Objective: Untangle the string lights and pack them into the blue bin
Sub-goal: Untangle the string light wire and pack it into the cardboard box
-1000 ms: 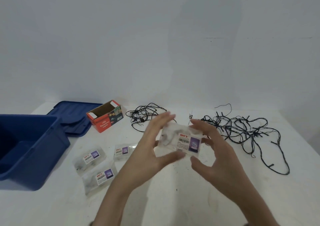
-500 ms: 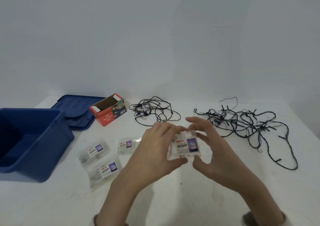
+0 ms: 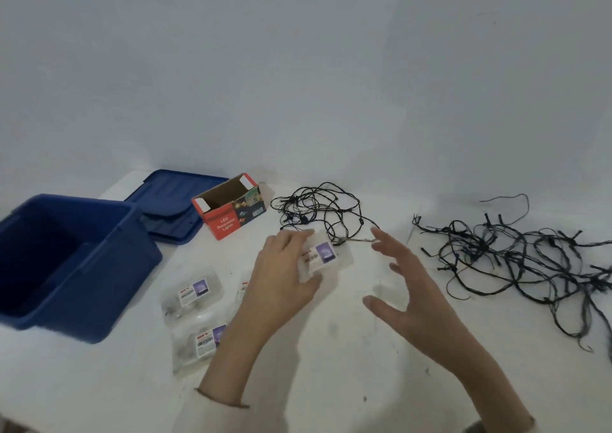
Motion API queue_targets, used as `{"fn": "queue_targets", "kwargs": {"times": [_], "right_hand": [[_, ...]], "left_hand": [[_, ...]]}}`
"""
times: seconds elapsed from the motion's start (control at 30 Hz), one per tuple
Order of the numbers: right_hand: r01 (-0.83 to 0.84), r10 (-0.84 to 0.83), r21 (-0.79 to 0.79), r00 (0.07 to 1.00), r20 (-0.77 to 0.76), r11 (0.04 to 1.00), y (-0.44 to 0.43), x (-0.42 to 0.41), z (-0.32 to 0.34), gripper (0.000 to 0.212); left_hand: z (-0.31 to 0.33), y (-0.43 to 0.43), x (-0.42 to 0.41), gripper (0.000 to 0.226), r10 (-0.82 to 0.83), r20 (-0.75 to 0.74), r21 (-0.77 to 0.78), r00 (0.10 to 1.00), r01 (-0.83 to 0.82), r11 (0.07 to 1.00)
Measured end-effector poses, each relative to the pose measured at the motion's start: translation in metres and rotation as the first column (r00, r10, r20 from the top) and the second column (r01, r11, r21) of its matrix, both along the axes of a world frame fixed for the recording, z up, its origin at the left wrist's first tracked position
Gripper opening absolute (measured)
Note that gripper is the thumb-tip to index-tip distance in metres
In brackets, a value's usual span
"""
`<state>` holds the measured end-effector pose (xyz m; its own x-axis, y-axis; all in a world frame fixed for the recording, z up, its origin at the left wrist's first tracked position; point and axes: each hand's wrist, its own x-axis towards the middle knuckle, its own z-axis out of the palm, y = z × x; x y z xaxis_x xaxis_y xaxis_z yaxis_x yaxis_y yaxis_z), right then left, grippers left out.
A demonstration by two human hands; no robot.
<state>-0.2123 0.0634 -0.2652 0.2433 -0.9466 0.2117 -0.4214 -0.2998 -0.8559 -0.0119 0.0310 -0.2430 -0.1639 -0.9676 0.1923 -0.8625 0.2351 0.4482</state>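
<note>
Left hand (image 3: 281,280) alone now holds the clear labelled packet (image 3: 319,255), grip closed on it with thumb under, fingers over the top edge. Half a second ago both hands pinched this packet; the right hand (image 3: 407,287) has since let go and hangs just to the right, fingers spread, grasping nothing, a clear gap between it and the packet.

The packet has shifted left and sits low over the white table (image 3: 331,366); contact with the table cannot be told.

Small tangle of string lights (image 3: 318,210) lies on the table just behind the packet. Larger tangle (image 3: 530,260) sprawls well to the right, apart from both hands.

Blue bin (image 3: 66,267) stands open at the left edge, no lights inside. Its lid (image 3: 172,200) lies flat behind it. Orange carton (image 3: 231,207) stands open beside the lid.

Three more packets on the table between bin and left forearm: one (image 3: 192,293), one nearer (image 3: 202,340), a third (image 3: 243,288) mostly hidden by the hand.
</note>
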Motion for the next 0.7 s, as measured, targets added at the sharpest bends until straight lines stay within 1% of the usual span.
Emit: {"fn": "queue_targets", "kwargs": {"times": [0.1,0.17,0.23,0.33,0.4,0.47,0.53,0.57,0.63,0.67,0.7], "right_hand": [[0.021,-0.021,-0.003,0.999,0.029,1.000,-0.017,0.007,-0.010,0.071],[-0.005,0.003,0.046,0.999,0.046,0.999,-0.029,0.013,-0.012,0.061],[-0.041,0.035,0.097,0.998,0.061,0.994,-0.042,0.017,-0.014,0.053],[-0.064,0.061,0.122,0.998,0.033,0.990,-0.066,0.024,-0.015,0.044],[-0.078,0.083,0.095,0.995,-0.052,0.992,-0.084,0.029,-0.017,0.040],[-0.059,0.064,0.037,0.981,-0.185,0.998,-0.103,0.036,-0.020,0.037],[-0.024,0.016,-0.020,0.941,-0.337,1.000,-0.120,0.043,-0.025,0.044],[-0.030,0.018,-0.021,0.901,-0.433,0.999,-0.127,0.047,-0.028,0.051],[-0.061,0.072,0.039,0.776,-0.627,0.997,-0.138,0.052,-0.033,0.061],[-0.069,0.096,0.067,0.718,-0.689,0.995,-0.143,0.052,-0.037,0.062],[-0.070,0.108,0.083,0.682,-0.723,0.994,-0.146,0.053,-0.039,0.057]], "left_hand": [[-0.010,-0.037,0.031,0.066,0.238,0.014,0.049,0.971,-0.239,0.970],[-0.018,-0.057,0.047,0.063,0.331,0.047,0.125,0.942,-0.335,0.934],[-0.027,-0.071,0.058,0.061,0.370,0.085,0.201,0.925,-0.380,0.903],[-0.037,-0.082,0.067,0.057,0.377,0.172,0.248,0.910,-0.411,0.877],[-0.040,-0.085,0.072,0.057,0.391,0.196,0.270,0.899,-0.433,0.860],[-0.040,-0.086,0.074,0.060,0.412,0.194,0.283,0.890,-0.453,0.845],[-0.040,-0.088,0.076,0.062,0.425,0.192,0.287,0.884,-0.465,0.838],[-0.040,-0.089,0.076,0.062,0.433,0.187,0.288,0.882,-0.471,0.834],[-0.040,-0.090,0.078,0.060,0.442,0.177,0.300,0.879,-0.476,0.826],[-0.040,-0.090,0.079,0.061,0.447,0.172,0.307,0.878,-0.479,0.823],[-0.040,-0.090,0.080,0.063,0.449,0.172,0.311,0.877,-0.481,0.820]]}}
